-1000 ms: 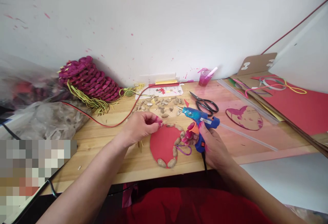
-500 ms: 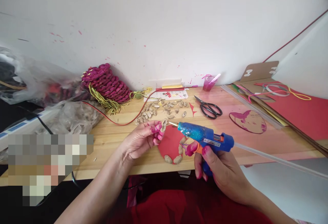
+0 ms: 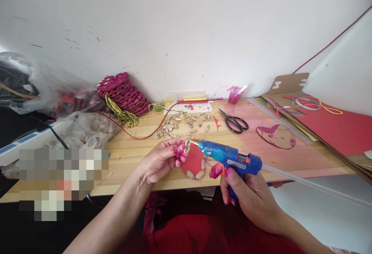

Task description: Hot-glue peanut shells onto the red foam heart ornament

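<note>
Between the fingertips of my left hand (image 3: 165, 159) is a peanut shell (image 3: 187, 146), hollow side toward the right. My right hand (image 3: 247, 192) grips a blue glue gun (image 3: 223, 155), its metal nozzle at the shell's edge. A clear glue stick (image 3: 308, 182) runs out of the gun's rear. Below both hands lies a red card piece (image 3: 192, 165) with several peanut shells (image 3: 200, 175) along its lower and right edge; my left fingers and the gun hide part of it. Pink stains mark the fingertips of both hands.
Behind are scattered peanut shells (image 3: 168, 128), black scissors (image 3: 234, 121), a heart-shaped cardboard piece (image 3: 276, 137) and a pink cup (image 3: 235, 95). A red cord (image 3: 136, 137) crosses the table. Left stand a magenta bundle (image 3: 124, 95) and plastic bags (image 3: 84, 132); right, red card sheets (image 3: 345, 126).
My right hand has pressed the glue gun's trigger further in. The nozzle stays at the shell, which has turned slightly in my left fingers. The view has shifted a little.
</note>
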Demonstrator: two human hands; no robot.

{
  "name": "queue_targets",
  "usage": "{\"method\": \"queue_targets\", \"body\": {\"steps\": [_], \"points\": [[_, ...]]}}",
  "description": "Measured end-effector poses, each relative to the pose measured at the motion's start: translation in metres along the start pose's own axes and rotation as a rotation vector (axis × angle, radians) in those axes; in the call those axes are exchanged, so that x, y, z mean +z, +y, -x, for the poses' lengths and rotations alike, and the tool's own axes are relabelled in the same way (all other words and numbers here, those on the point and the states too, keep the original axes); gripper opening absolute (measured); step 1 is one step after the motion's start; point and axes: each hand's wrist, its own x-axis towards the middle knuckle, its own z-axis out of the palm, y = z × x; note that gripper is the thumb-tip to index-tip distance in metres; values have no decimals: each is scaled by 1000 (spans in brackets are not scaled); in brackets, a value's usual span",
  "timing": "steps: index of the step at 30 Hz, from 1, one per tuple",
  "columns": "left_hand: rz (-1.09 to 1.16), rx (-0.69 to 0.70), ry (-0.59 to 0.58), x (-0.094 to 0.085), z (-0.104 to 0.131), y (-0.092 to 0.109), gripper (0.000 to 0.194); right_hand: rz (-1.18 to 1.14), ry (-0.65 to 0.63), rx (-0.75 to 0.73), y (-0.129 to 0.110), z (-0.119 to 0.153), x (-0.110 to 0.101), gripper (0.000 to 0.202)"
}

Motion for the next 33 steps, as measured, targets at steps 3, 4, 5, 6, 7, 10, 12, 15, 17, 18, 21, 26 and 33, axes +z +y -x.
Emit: {"method": "queue_targets", "body": {"steps": [3,4,5,6,7,10,12,15,17,18,21,26,33], "points": [[-3,8,-2,1,0,-1,29,47,6,-14,2,2,-1,49],[-2,9,-1,1,0,-1,29,57,13,-15,2,3,-1,50],[-1,9,-2,1,0,-2,29,61,19,-15,2,3,-2,51],[0,7,-5,2,0,-2,29,62,23,-14,2,4,-2,51],[1,5,-9,2,-1,-2,29,62,25,-15,1,4,-2,51],[2,1,-14,3,-1,-3,30,66,32,-25,0,4,-2,52],[0,0,-8,4,-1,-3,30,69,33,-28,0,4,-2,52],[4,1,4,4,0,-3,30,65,32,-26,1,4,-1,50],[11,-3,5,4,0,-3,30,64,37,-23,1,3,-1,49],[15,-5,4,4,0,-3,30,65,38,-25,1,3,-1,49],[23,-10,6,4,-1,-2,30,83,39,-30,-1,2,0,52],[18,-10,4,3,0,-3,30,108,38,-24,-2,2,0,53],[19,-16,20,2,0,-4,31,92,40,-28,0,3,0,52]]}}
